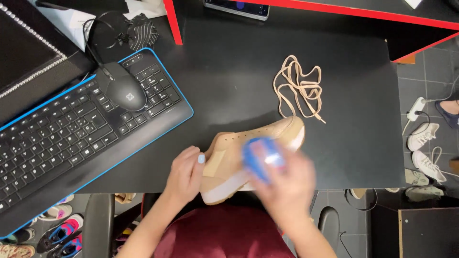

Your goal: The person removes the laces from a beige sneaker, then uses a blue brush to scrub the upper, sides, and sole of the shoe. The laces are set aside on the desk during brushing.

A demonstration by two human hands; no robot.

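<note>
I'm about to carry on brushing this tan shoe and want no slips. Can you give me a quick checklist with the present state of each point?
1. Shoe steadied: ok. The left hand grips the heel end of the tan shoe, which lies on its side at the desk's near edge.
2. Tool in hand: ok. The right hand holds a blue object against the shoe; motion blur hides what exactly it is.
3. Laces out: ok. The tan laces lie loose on the black desk, apart from the shoe.
4. Keyboard and mouse apart from the shoe: ok.
5. Shoe's sole cleanliness: cannot tell.
</note>
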